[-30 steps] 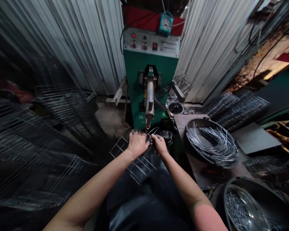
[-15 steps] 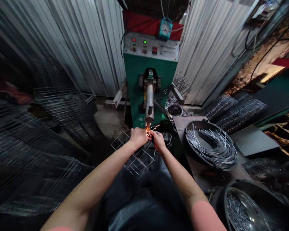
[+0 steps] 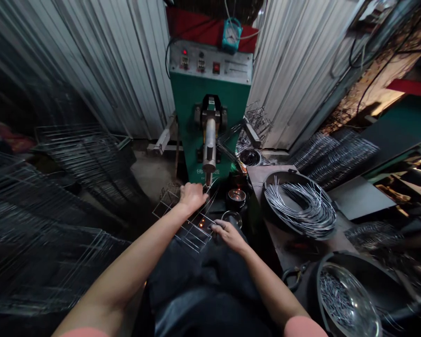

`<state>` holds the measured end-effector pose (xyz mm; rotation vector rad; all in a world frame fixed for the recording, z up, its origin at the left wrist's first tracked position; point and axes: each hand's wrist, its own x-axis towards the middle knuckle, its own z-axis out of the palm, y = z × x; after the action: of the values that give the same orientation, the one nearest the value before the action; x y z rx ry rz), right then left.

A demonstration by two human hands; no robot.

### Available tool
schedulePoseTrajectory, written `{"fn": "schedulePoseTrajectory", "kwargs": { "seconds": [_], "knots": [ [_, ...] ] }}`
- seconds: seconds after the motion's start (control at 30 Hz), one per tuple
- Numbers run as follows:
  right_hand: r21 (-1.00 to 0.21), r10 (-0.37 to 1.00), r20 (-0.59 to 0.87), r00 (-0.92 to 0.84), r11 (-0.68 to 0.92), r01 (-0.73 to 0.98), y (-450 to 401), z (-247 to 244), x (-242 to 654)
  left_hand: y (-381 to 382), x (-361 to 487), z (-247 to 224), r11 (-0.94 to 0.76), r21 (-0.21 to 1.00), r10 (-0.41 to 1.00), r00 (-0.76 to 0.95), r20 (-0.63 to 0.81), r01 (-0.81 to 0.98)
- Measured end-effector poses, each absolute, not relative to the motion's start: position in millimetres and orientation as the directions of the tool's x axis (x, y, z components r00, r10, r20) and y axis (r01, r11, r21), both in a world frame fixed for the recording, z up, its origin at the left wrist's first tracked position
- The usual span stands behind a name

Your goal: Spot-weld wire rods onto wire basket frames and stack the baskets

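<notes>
A wire grid [image 3: 192, 236] tilts above my lap, under the end of a spot welder's upper electrode [image 3: 209, 178]. My left hand [image 3: 192, 196] is closed on the grid's far side, right beside the electrode. Its fingertips are partly hidden. With fingers and thumb pinched together, my right hand [image 3: 228, 234] holds the grid's right-hand corner, closer to my body. Thin wires stick up by the electrode tip. Small orange glowing specks show below the grid.
The green welding machine [image 3: 185, 107] stands ahead. On the right bench are a pan of bent wires [image 3: 301, 206], black-handled pliers [image 3: 294, 276] and a glass bowl of short metal pieces [image 3: 349, 299]. Stacked wire racks [image 3: 87, 164] fill the left. Small bowls [image 3: 236, 197] sit beyond my right hand.
The bright sparks at the electrode are gone and the green lamp is off. My right hand has moved away from the tip, towards me, onto the grid's corner. My left hand stays by the electrode.
</notes>
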<state>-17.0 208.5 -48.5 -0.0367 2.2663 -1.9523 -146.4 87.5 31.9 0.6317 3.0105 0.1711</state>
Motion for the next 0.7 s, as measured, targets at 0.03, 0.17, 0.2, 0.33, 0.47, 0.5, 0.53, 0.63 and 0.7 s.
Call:
{"fn": "schedulePoseTrajectory", "kwargs": {
  "seconds": [0.03, 0.17, 0.2, 0.33, 0.47, 0.5, 0.53, 0.63, 0.7],
  "knots": [
    [-0.988, -0.118, -0.088, -0.989, 0.139, 0.071, 206, -47, -19, 87, -147, 34, 0.915, 0.122, 0.392, -0.919, -0.048, 0.384],
    [-0.990, -0.130, -0.091, -0.987, 0.115, 0.076, 201, -44, -28, 86, -151, 38, 0.924, 0.131, 0.370, -0.926, -0.068, 0.360],
    [-0.990, -0.128, -0.090, -0.988, 0.120, 0.075, 201, -43, -29, 86, -151, 39, 0.925, 0.135, 0.365, -0.928, -0.070, 0.354],
    [-0.992, -0.123, -0.065, -0.990, 0.118, 0.050, 202, -43, -31, 85, -152, 38, 0.928, 0.151, 0.356, -0.931, -0.083, 0.341],
    [-0.994, -0.149, -0.067, -0.987, 0.098, 0.053, 200, -47, -33, 87, -158, 36, 0.922, 0.144, 0.374, -0.923, -0.092, 0.359],
    [-0.994, -0.156, -0.071, -0.985, 0.092, 0.057, 198, -48, -33, 87, -160, 36, 0.922, 0.143, 0.376, -0.922, -0.095, 0.361],
    [-0.995, -0.158, -0.072, -0.985, 0.081, 0.060, 196, -48, -32, 87, -161, 37, 0.918, 0.144, 0.383, -0.919, -0.095, 0.368],
    [-0.998, -0.119, -0.056, -0.991, 0.045, 0.051, 190, -40, -25, 78, -154, 39, 0.874, 0.185, 0.466, -0.883, -0.057, 0.449],
    [-0.999, -0.029, -0.028, -0.999, 0.020, 0.027, 189, -29, -17, 59, -136, 38, 0.804, 0.241, 0.541, -0.837, 0.087, 0.544]
  ]
}}
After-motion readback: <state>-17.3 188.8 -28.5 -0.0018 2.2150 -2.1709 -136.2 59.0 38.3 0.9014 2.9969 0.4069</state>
